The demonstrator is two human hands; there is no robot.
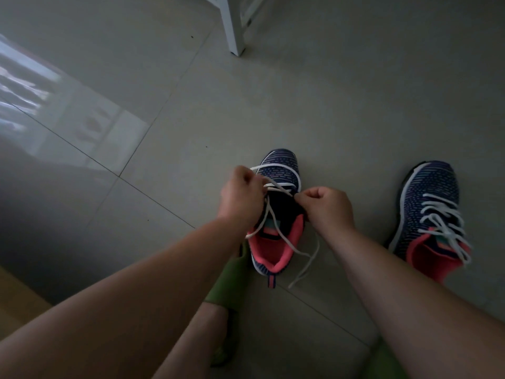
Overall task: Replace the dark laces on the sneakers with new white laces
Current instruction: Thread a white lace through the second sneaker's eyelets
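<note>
Centre sneaker, half-laced; finished sneaker at its 3 o'clock. Left hand pinches the white lace at 10 o'clock; right hand, fist curled, pinches it at the 2 o'clock eyelet. Advice: even tension, keep lace flat, no twists.

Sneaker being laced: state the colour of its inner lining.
Coral pink lining, on a navy knit sneaker with white lace. Shows best in the head view.
</note>
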